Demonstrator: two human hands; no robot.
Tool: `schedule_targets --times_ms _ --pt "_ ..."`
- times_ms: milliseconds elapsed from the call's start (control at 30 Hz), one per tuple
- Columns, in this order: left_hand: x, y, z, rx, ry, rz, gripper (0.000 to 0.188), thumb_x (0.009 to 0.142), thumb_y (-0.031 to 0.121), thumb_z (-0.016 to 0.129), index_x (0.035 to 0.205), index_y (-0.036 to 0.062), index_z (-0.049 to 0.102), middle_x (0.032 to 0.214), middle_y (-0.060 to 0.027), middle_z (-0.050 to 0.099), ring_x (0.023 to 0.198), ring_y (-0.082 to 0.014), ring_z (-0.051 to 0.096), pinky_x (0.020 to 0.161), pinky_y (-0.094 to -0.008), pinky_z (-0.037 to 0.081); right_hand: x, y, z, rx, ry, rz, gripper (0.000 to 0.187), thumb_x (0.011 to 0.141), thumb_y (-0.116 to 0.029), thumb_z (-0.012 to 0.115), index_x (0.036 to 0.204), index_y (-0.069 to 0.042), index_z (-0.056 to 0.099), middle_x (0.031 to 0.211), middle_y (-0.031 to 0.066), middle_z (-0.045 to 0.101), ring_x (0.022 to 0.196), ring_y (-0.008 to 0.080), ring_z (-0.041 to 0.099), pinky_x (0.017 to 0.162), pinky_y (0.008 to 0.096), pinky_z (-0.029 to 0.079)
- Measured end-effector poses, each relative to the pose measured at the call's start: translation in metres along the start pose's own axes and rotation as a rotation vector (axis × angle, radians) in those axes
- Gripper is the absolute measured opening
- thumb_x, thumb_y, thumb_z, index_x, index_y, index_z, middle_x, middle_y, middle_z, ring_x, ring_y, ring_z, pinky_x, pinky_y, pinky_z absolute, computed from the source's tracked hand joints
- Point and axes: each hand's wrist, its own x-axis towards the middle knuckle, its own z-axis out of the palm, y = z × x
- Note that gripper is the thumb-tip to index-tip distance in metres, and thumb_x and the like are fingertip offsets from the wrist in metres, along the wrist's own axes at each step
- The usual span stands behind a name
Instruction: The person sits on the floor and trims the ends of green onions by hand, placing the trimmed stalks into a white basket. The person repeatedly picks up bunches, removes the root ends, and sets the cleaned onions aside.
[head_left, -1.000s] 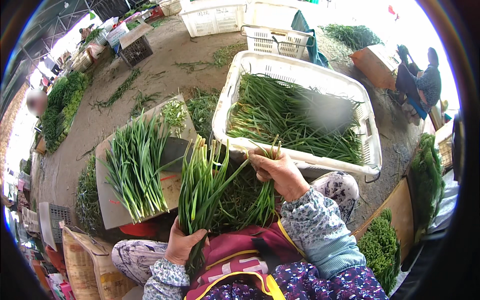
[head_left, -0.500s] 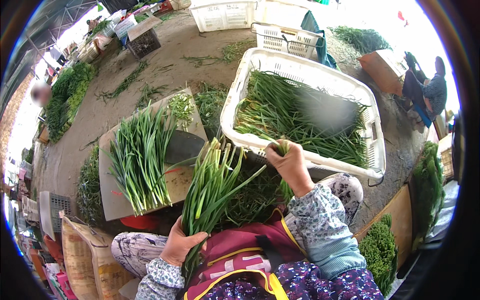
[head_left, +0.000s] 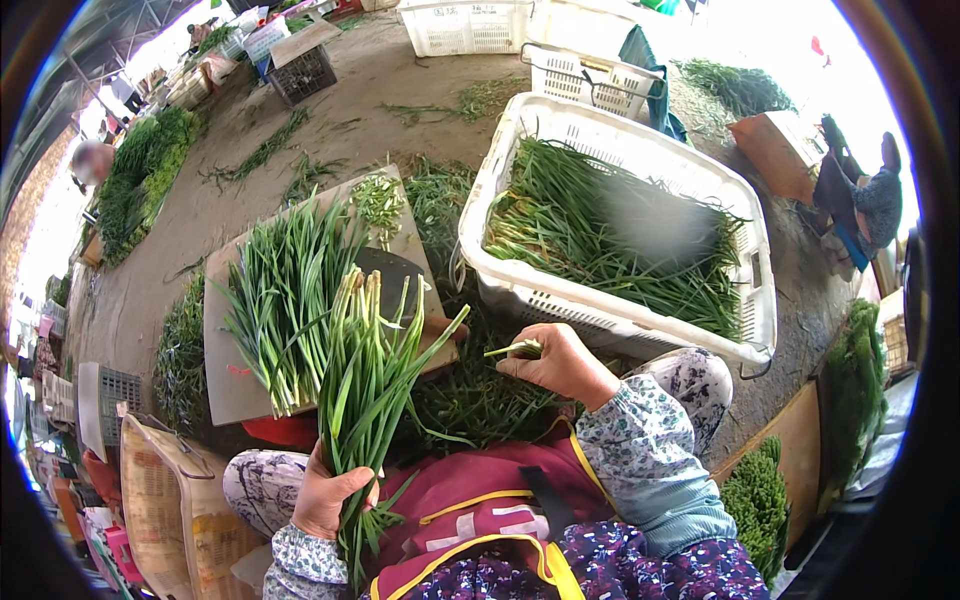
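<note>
My left hand [head_left: 335, 492] is wrapped round the lower part of a bunch of garlic chives [head_left: 370, 370], whose cut pale ends point up and away from me. My right hand [head_left: 565, 368], closed, pinches a few chive stalks [head_left: 515, 349] whose ends poke out to the left. Beyond the left hand, a pale cutting board [head_left: 228, 385] bears a larger pile of chives [head_left: 285, 300]. A dark-bladed cleaver [head_left: 388, 278] lies on the board, partly covered by the held bunch. Short trimmed ends [head_left: 378, 205] are heaped at the board's far corner.
A white slotted crate [head_left: 620, 328] full of chives stands ahead to the right. Loose green leaves [head_left: 490, 400] cover the ground between board and crate. More white crates [head_left: 465, 28] stand far ahead. A yellowish crate [head_left: 165, 500] is at my left, and leafy greens [head_left: 755, 500] at my right.
My left hand and its bunch have moved left, over the board's edge. My right hand has come down and left, away from the crate rim; the greens hanging below it no longer show.
</note>
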Motion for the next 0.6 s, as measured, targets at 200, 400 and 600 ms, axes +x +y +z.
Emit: schedule_targets --times_ms 200,400,600 --pt "-0.003 -0.002 0.002 -0.03 0.009 0.008 0.047 0.081 -0.005 0.07 0.123 0.0083 0.054 0.087 -0.0158 0.067 0.059 -0.0234 0.065 0.046 -0.0309 0.051 -0.003 0.023 0.019 -0.609 -0.038 -0.047 0.033 0.083 -0.012 0.065 0.116 -0.011 0.068 0.092 0.0143 0.072 0.086 0.04 0.066 0.08 0.0463 0.054" --pt "-0.001 -0.009 -0.002 -0.062 -0.016 0.023 0.054 0.078 -0.006 0.069 0.127 0.012 0.055 0.09 -0.017 0.066 0.056 -0.0254 0.062 0.045 -0.0318 0.049 0.003 0.008 0.012 0.403 -0.049 0.091 0.036 0.091 -0.019 0.072 0.123 -0.002 0.064 0.074 -0.0029 0.058 0.066 0.0067 0.053 0.059 0.0255 0.045" --pt "0.006 -0.014 0.01 0.006 -0.109 -0.058 0.064 0.075 -0.009 0.069 0.133 0.0103 0.051 0.095 -0.02 0.067 0.063 -0.0264 0.065 0.049 -0.0333 0.052 0.0 -0.039 0.032 1.057 -0.202 0.022 0.076 0.085 -0.029 0.08 0.146 -0.004 0.043 0.089 -0.0063 0.053 0.062 0.0024 0.04 0.054 0.0191 0.034"
